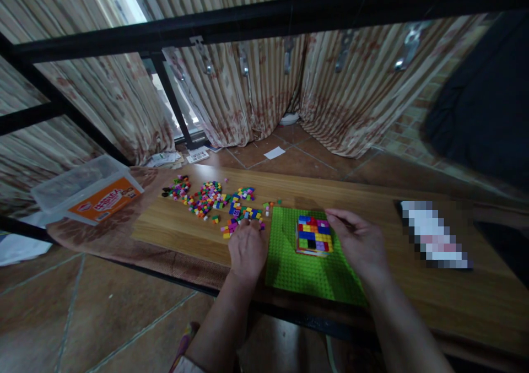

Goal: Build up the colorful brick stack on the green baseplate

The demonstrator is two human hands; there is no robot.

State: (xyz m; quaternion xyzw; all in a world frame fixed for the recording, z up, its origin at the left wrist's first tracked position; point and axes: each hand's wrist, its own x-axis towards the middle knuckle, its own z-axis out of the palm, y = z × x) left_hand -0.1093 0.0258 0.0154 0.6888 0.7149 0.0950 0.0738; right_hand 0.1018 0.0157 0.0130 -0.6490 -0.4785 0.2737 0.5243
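A block structure built of red, blue, yellow and other toy bricks [314, 234] stands on a green studded baseplate [289, 274]. My right hand [357, 238] is over the baseplate's right side, thumb and fingertips pinched together close to the structure's upper right corner. Whatever those fingertips hold, if anything, is too small to make out. My left hand [248, 249] reaches into the near edge of the loose toy bricks [243, 213], left of the baseplate. Its fingers are curled down among the bricks, and the back of the hand hides what they touch.
Loose small bricks [206, 196] lie in piles on the wooden board [182, 235]. At the far left is a clear plastic bin [86, 188] with an orange label. A blurred-out flat object [433, 235] lies to the right. A black metal bar [264, 23] crosses above.
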